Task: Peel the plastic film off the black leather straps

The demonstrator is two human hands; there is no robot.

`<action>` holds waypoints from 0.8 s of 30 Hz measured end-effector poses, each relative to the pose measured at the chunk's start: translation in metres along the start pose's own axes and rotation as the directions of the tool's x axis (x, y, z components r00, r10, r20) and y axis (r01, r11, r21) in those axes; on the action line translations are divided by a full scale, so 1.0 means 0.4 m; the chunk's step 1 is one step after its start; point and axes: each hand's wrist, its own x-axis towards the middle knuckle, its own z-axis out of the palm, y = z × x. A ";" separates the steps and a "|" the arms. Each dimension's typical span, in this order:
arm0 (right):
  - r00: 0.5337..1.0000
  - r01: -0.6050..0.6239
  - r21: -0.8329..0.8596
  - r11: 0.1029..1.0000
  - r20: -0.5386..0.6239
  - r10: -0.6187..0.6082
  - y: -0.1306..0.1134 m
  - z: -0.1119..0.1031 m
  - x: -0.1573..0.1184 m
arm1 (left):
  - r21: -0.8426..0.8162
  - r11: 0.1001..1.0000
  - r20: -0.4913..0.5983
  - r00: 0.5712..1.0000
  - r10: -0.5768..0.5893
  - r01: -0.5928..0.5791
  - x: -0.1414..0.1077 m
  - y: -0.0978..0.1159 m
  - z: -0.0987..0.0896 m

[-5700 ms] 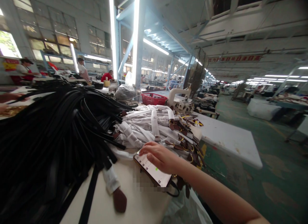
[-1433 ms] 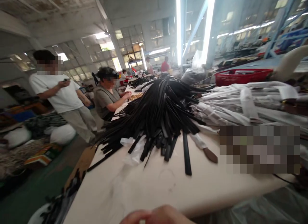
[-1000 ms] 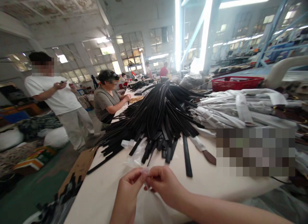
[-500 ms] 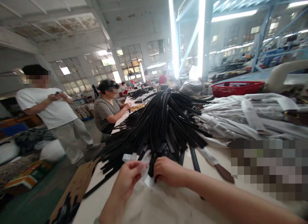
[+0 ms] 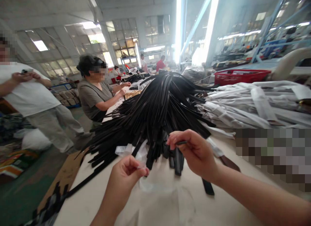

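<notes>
Black straps (image 5: 167, 103) lie in a large heap across the table, their ends hanging toward me. In front of the heap, my left hand (image 5: 127, 175) is closed in a pinch on a scrap of clear plastic film (image 5: 142, 167). My right hand (image 5: 194, 151) is raised over the strap ends, its fingers closed round a thin dark piece (image 5: 181, 142) whose kind I cannot make out. Behind my left hand is crumpled translucent plastic (image 5: 125, 150), some of it among the strap ends. More see-through plastic (image 5: 157, 186) lies flat on the pale tabletop below my hands.
White-wrapped straps (image 5: 243, 103) are piled to the right, near a red basket (image 5: 241, 77). A seated co-worker (image 5: 93, 93) handles small things at the table's left side. Another person (image 5: 31, 93) stands farther left. Dark strips (image 5: 54, 200) lie on cardboard at lower left.
My right hand has lifted away from the strap ends and the plastic, moving up and right with a thin dark piece. My left hand stays pinched. The view has shifted.
</notes>
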 end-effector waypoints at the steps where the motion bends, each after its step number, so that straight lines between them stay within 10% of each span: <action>1: 0.997 0.051 -0.016 0.999 0.055 -0.050 -0.015 -0.004 -0.004 | 0.019 1.000 0.001 1.000 0.007 -0.007 -0.001 0.000 0.001; 6: 0.867 0.387 -0.147 0.911 0.396 -0.304 -0.054 -0.020 -0.007 | 0.074 0.997 0.047 0.999 0.001 -0.005 -0.010 -0.002 0.009; 9: 0.768 0.455 -0.367 0.812 0.624 -0.148 -0.030 -0.016 -0.002 | 0.081 0.997 0.052 0.998 -0.021 0.017 -0.010 -0.009 0.012; 16: 0.843 -0.016 -0.469 0.883 0.469 0.264 0.027 -0.016 0.042 | 0.118 0.993 0.038 0.999 -0.036 0.031 0.008 -0.022 0.000; 24: 0.822 -0.069 -0.366 0.928 0.506 0.261 -0.182 -0.006 -0.089 | 0.030 0.999 -0.066 0.998 -0.007 0.009 0.025 -0.027 -0.023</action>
